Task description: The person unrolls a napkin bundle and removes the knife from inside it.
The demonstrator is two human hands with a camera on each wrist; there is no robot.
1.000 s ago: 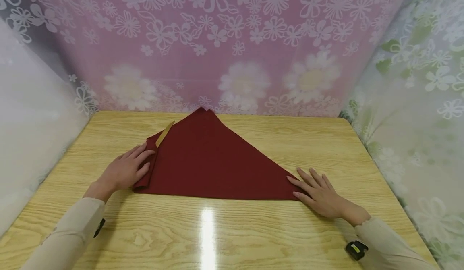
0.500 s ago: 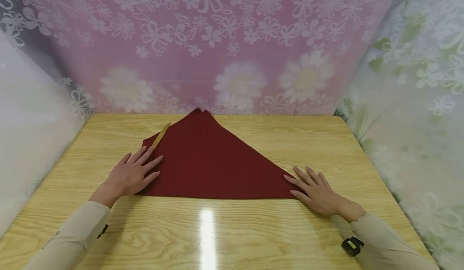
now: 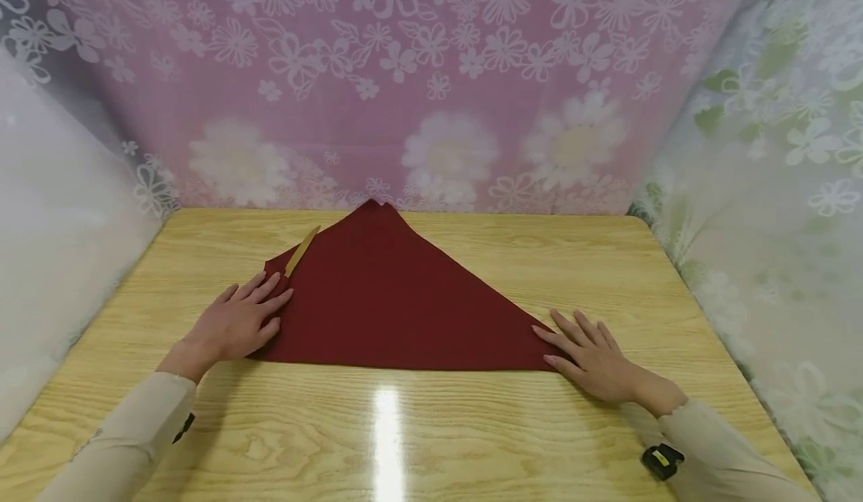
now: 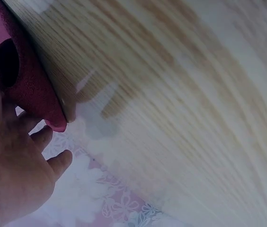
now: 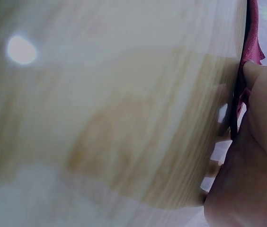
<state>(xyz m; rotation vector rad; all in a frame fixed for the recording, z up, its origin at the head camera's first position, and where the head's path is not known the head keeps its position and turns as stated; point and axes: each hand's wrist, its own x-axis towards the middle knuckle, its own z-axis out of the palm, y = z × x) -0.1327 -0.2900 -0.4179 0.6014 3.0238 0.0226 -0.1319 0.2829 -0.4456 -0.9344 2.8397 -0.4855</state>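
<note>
Your red cloth (image 3: 404, 300) lies on the counter (image 3: 526, 419). Your left hand (image 3: 232, 326) rests, fingers spread, on its left end; your right hand (image 3: 603, 363), likewise spread, touches its right corner. Neither seems to grip, though the undersides are partly hidden.

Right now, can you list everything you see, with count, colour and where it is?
Table: one, pale wood, across the foreground
Cloth: one, dark red, lying on the table
Sliver: one, tan, upper left of the cloth; strip or gap, unclear
Floral backdrop: three sides showing, pink behind, white-green right, whitish left
Wrist devices: two, black, low in the head view
Sleeves: two, beige, lower corners
Left hand: one, bare, on the cloth's left end
Right hand: one, bare, at the cloth's right corner
</note>
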